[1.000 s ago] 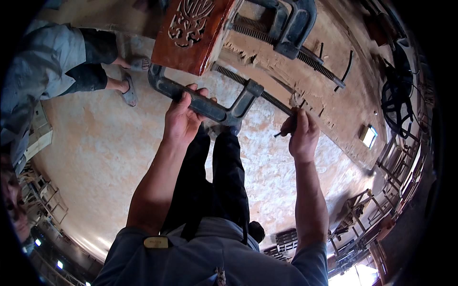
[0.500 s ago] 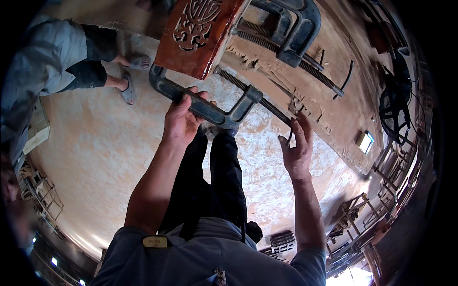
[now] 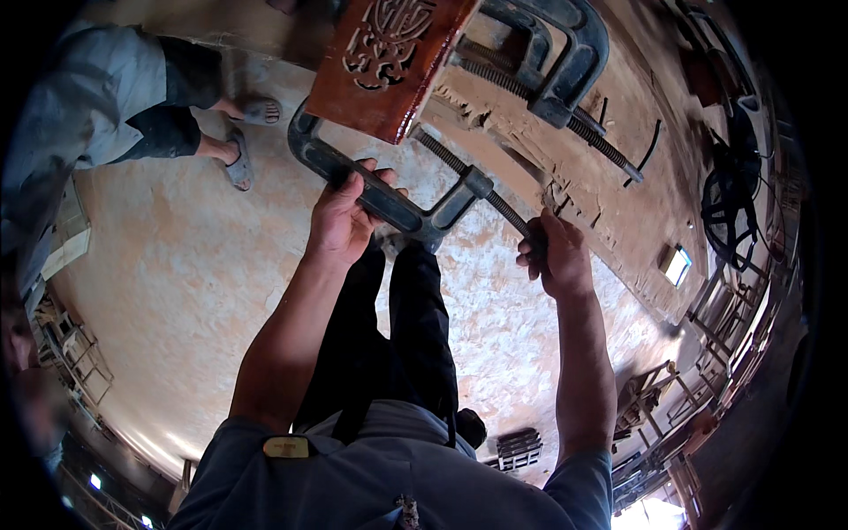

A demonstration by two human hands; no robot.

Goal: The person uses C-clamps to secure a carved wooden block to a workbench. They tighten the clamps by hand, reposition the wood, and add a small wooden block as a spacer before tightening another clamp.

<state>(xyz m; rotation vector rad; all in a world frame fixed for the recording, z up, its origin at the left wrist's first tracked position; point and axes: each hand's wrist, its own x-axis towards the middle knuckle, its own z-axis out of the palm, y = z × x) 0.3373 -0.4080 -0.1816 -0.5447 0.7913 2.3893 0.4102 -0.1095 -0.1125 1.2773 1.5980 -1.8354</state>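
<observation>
A dark metal C-clamp (image 3: 402,210) spans the near end of a glossy red-brown carved wooden panel (image 3: 375,97). My left hand (image 3: 342,221) is wrapped around the clamp's frame, near the panel's near edge. At the outer end of the threaded screw, my right hand (image 3: 561,254) has its fingers closed around the screw's handle, which they mostly hide. The screw's inner end is at the panel's right side, where it meets a pale wooden edge. Farther up, more C-clamps (image 3: 574,62) sit along the same side of the panel, with no hand on them.
Beyond the clamps lies a worn wooden work surface (image 3: 618,221) with scraps and thin dark rods on it. A person in sandals (image 3: 238,159) stands at the left. Dark cords (image 3: 729,212) hang at the right, and wooden frames (image 3: 654,397) stand at lower right.
My right hand's fingers, spread beside the screw handle before, are now curled around it. My left hand keeps its hold on the clamp. The view has shifted slightly.
</observation>
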